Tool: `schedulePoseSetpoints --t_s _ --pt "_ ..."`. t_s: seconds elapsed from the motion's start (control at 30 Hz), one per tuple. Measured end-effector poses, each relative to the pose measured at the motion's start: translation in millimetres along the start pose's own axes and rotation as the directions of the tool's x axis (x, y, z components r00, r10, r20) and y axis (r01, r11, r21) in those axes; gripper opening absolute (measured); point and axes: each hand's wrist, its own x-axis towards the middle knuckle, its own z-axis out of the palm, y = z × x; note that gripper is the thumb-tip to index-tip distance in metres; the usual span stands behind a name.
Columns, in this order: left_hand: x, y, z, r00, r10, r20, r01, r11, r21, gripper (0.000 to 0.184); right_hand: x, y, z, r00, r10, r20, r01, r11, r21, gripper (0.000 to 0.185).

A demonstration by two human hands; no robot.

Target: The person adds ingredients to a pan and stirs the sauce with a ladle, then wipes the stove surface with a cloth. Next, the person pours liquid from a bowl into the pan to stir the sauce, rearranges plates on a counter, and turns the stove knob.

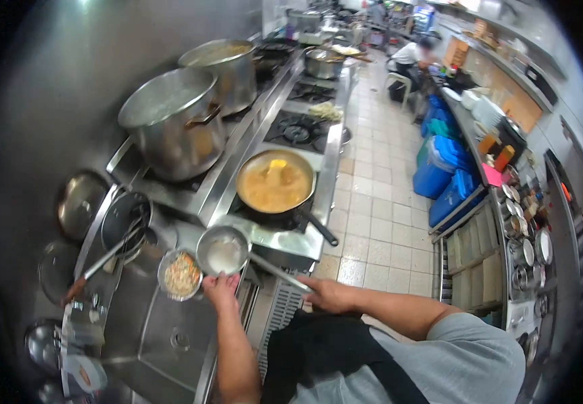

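A long-handled metal saucepan (pixel 224 250) with some pale content is held out over the edge between sink and stove. Around its handle, near the end, my right hand (pixel 330 295) is closed. My left hand (pixel 222 289) is at the pan's near rim, its fingers bunched against the metal; their exact hold is partly hidden. Just left of that hand sits a bowl of shredded pale and orange food (pixel 180 275). On the burner beyond, a black-handled frying pan (pixel 275 180) holds brownish liquid with a yellow piece in it.
Two large stockpots (pixel 170 124) stand on the back burners. A sink (pixel 170 337) lies below my left arm, with a dark pot (pixel 126 222) and a long-handled tool beyond it. Blue bins (pixel 432 172) line the tiled aisle (pixel 372 222). Another person (pixel 409 57) is at the far counter.
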Motion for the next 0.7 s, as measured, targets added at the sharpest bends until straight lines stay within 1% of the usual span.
schedulePoseSetpoints --t_s 0.03,0.07,0.1,0.13,0.17,0.2,0.27,0.3,0.37,0.5,0.53,0.6,0.63,0.67,0.7 --pt "0 -3 2 0.999 0.024 -0.048 -0.023 1.0 0.016 0.025 1 10 3 0.992 -0.104 -0.066 0.099 0.992 -0.082 0.056" --pt "0 -3 2 0.999 0.023 -0.028 -0.023 1.0 0.005 0.026 -4 1 -3 0.999 -0.041 -0.035 0.038 0.995 -0.097 0.057" --pt "-3 -3 3 0.999 0.041 -0.001 -0.041 0.999 -0.02 0.026 -12 -6 -6 0.999 -0.035 -0.03 0.031 0.991 -0.127 0.059" --pt "-9 1 6 0.999 0.046 0.016 -0.046 0.999 -0.003 0.026 -19 -14 -12 0.999 0.046 -0.009 -0.047 0.982 -0.186 0.06" --pt "-15 5 12 0.999 0.052 0.014 -0.052 0.999 -0.007 0.026 -25 -17 -17 0.998 0.023 -0.054 -0.032 0.981 -0.191 0.055" --pt "-18 8 15 0.999 0.046 0.023 -0.045 0.998 -0.037 0.023 -30 -27 -27 0.999 0.041 -0.035 -0.046 0.983 -0.178 0.055" --pt "-19 9 18 0.998 0.059 0.01 -0.059 0.998 0.025 0.021 -36 -27 -32 0.995 -0.048 -0.091 0.027 0.976 -0.215 0.053" --pt "-20 9 19 0.998 0.061 -0.009 -0.061 0.998 0.02 0.021 -34 -26 -30 0.996 -0.052 -0.073 0.035 0.975 -0.221 0.053" --pt "-24 11 23 0.998 0.055 -0.004 -0.054 0.997 0.059 0.02 -29 -21 -23 0.979 -0.107 -0.175 0.057 0.962 -0.268 0.051" --pt "-29 14 28 0.998 0.068 0.009 -0.068 0.996 0.056 0.02 -13 -8 -7 0.975 -0.108 -0.196 0.041 0.948 -0.316 0.05" --pt "-27 14 27 0.998 0.069 0.002 -0.069 0.996 0.056 0.02 -8 3 1 0.97 -0.129 -0.204 0.068 0.957 -0.281 0.051" --pt "-26 14 28 0.999 0.052 -0.009 -0.052 0.998 0.041 0.02 -8 -5 2 0.967 -0.15 -0.206 0.096 0.963 -0.25 0.052" --pt "-25 16 27 0.999 0.044 -0.013 -0.044 0.999 0.029 0.02 -11 -11 -1 0.992 -0.035 -0.121 0.026 0.997 -0.075 0.052" --pt "-23 15 24 0.999 0.045 -0.019 -0.044 0.999 0.027 0.02 -13 -20 -3 0.998 0.066 -0.015 -0.064 0.993 0.095 0.052" --pt "-20 14 20 0.999 0.04 -0.027 -0.039 0.999 0.035 0.019 -15 -22 -5 0.998 0.064 -0.011 -0.062 0.994 0.094 0.052"
